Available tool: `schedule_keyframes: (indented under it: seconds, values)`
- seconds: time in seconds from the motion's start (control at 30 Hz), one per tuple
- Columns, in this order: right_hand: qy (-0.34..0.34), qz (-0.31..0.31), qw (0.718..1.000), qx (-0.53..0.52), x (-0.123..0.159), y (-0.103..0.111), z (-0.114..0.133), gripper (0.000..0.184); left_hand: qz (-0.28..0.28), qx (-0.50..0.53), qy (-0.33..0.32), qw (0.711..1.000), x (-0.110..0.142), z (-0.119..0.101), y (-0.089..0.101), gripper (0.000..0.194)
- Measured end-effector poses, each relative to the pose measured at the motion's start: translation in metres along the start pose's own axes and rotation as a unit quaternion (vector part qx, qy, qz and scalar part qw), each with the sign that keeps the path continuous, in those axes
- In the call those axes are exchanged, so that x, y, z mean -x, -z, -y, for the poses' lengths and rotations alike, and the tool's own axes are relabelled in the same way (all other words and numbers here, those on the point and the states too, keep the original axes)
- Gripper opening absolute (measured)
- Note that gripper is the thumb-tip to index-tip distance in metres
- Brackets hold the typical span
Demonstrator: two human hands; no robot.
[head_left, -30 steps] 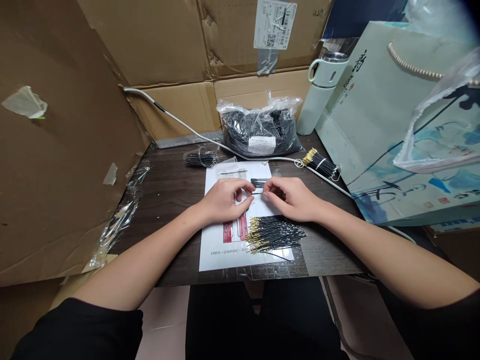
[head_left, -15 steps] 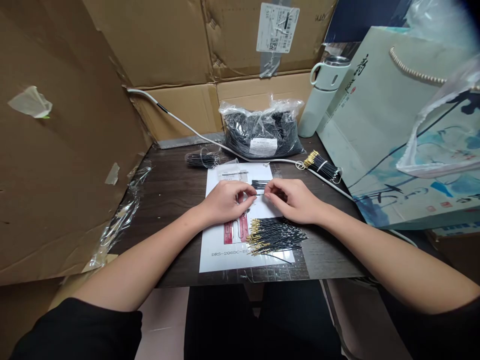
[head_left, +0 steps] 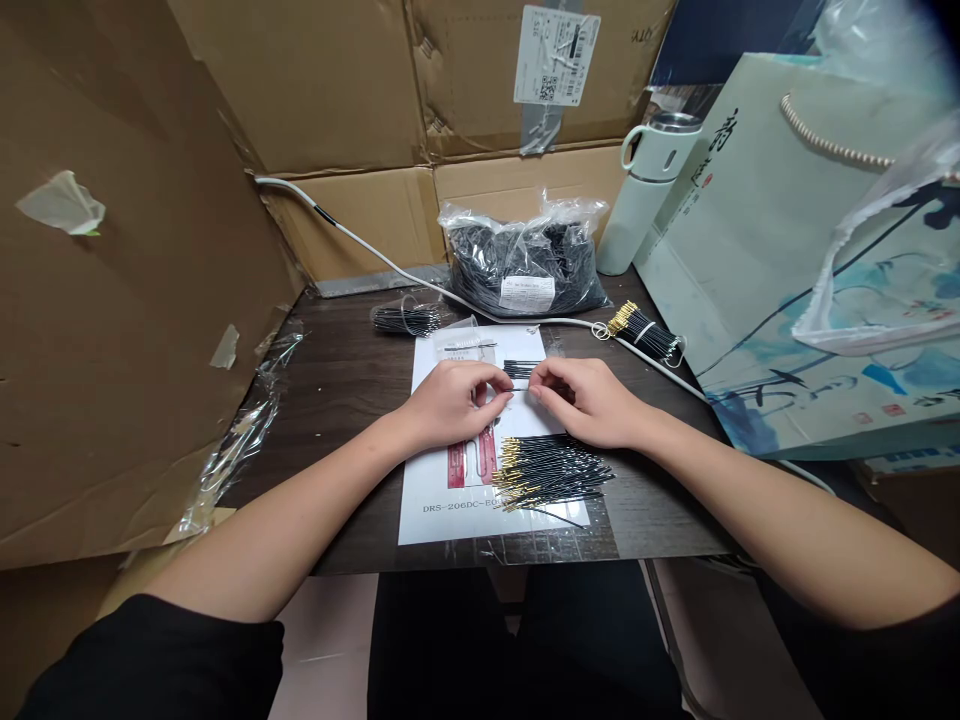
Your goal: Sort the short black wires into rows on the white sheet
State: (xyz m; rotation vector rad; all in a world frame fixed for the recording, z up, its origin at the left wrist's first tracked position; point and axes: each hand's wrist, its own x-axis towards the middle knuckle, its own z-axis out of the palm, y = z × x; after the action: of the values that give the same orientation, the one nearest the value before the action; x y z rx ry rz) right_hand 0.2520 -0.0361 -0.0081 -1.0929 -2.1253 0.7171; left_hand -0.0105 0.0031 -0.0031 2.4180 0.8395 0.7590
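Observation:
My left hand and my right hand rest side by side on a white paper sheet on the dark table. Both have their fingers curled, and their fingertips meet over a thin black wire pinched between them. A short row of black wires lies on the sheet just beyond the fingers. A loose pile of black wires with gold tips lies on the sheet right below my right hand.
A clear bag of black wires sits at the table's back, a small bundle to its left and a gold-tipped bundle to its right. A white cable crosses the table. A pale flask, gift bag and cardboard walls surround it.
Both hands have stayed pinched together at the same place on the sheet; only the camera view shifted slightly.

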Motion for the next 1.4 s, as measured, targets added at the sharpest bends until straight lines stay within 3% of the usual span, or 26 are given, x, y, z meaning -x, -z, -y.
schedule_keyframes:
  seconds: [0.53,0.67,0.77,0.83,0.93,1.2,1.3,1.4]
  values:
    - [0.000,-0.001,1.000,0.014,0.000,-0.001,0.000,0.020,-0.019,-0.023,-0.011,1.000,0.000,-0.003,0.003,0.008]
    - [-0.004,-0.003,1.000,0.026,-0.001,0.001,0.000,0.021,-0.001,-0.068,-0.023,0.997,-0.002,0.000,0.016,0.010]
    - [0.000,-0.007,0.999,0.039,-0.001,0.001,-0.001,0.020,0.057,-0.110,-0.021,0.992,-0.006,0.001,0.037,0.010]
    - [0.001,-0.003,0.999,0.043,0.000,0.001,-0.002,0.019,0.113,-0.130,0.002,0.985,-0.008,0.001,0.052,0.010]
    - [0.005,0.005,0.999,0.045,0.001,0.001,-0.004,0.019,0.147,-0.142,0.058,0.977,-0.009,0.004,0.070,0.013]
    - [0.004,0.014,0.999,0.048,0.001,-0.001,-0.006,0.019,0.212,-0.120,0.140,0.960,-0.005,0.013,0.093,0.010]
    - [0.003,0.015,0.999,0.049,0.001,-0.001,-0.006,0.020,0.255,-0.133,0.217,0.933,-0.007,0.006,0.101,0.005]
    - [0.005,0.014,0.999,0.048,0.001,0.000,-0.006,0.020,0.299,-0.152,0.298,0.893,-0.010,0.001,0.107,0.013]
